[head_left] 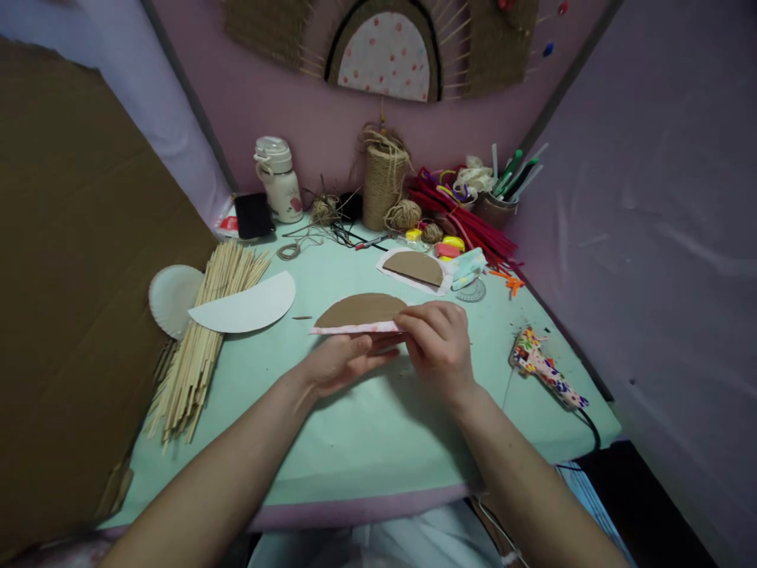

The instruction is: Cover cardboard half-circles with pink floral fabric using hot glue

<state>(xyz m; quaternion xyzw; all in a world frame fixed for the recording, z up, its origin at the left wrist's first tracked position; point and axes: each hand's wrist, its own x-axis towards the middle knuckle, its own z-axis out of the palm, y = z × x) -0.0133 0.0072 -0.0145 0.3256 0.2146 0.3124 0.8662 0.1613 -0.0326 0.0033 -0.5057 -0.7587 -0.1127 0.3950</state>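
Observation:
Both my hands hold a brown cardboard half-circle (362, 309) with a pink patterned fabric strip (355, 328) along its straight lower edge, just above the pale green table (367, 442). My left hand (343, 363) lies under the piece, fingers cupped against its underside. My right hand (441, 347) pinches the fabric edge at the piece's right end, fingers curled together.
A bundle of wooden sticks (201, 339), a white half-circle (245, 306) and a paper plate (171, 296) lie at left. A second cardboard half-circle (415, 268) on fabric lies behind. A patterned glue gun (544, 367) rests at right. Twine spools, a bottle and pipe cleaners crowd the back. Large cardboard sheet (71, 300) stands left.

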